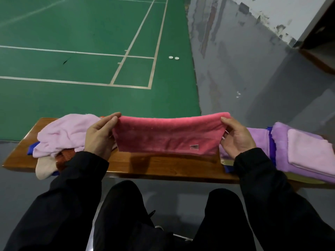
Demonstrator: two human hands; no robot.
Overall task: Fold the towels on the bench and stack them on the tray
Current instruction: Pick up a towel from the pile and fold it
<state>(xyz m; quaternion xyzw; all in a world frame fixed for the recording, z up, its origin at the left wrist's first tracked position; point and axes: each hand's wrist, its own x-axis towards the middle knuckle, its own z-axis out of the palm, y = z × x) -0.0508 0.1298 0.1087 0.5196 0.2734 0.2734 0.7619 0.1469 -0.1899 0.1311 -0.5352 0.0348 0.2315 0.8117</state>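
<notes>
A deep-pink towel is held stretched above the worktop — unfolded towels are heaped left, folded towels stacked right.

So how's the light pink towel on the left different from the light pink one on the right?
The left light pink towel lies crumpled and unfolded on a loose pile; the right light pink towel is folded flat and rectangular on the purple towel. The left one sits beside the left hand, the right one beyond the right hand. Both are pale pink.
</notes>
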